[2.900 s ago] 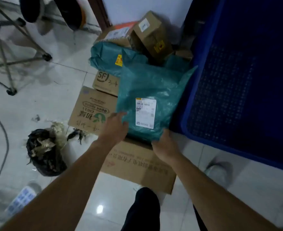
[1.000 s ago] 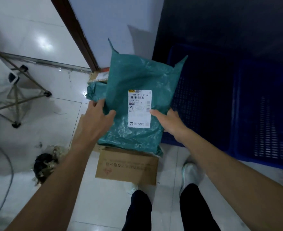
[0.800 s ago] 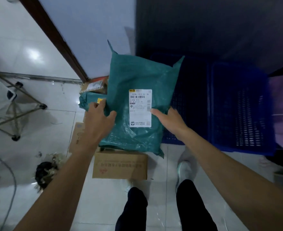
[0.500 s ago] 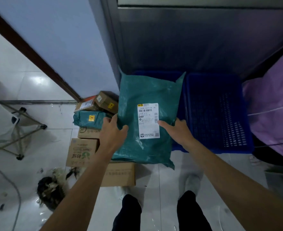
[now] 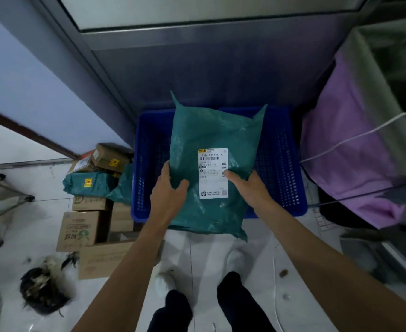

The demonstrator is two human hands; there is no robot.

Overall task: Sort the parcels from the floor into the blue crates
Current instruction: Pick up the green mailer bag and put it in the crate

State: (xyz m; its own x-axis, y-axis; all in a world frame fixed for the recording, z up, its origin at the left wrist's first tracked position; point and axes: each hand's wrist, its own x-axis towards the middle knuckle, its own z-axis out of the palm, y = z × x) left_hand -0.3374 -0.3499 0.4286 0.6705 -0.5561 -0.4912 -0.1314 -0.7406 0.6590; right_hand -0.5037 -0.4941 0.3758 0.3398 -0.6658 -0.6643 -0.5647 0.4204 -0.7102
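While gripping the teal parcel by its lower sides with left hand and right hand, fingers curled round it, over the blue crate, lower flat with label up; release both sides together once inside the walls.

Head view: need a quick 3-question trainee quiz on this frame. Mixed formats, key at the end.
1. True or false: the left hand and right hand both grip the green parcel.
2. Directly behind the parcel in this view is: A) blue crate B) folding stool C) rubbish bag.
3. Fill in: the unsorted boxes sit on the floor to the person's ___.
Key: 1 true; 2 A; 3 left.
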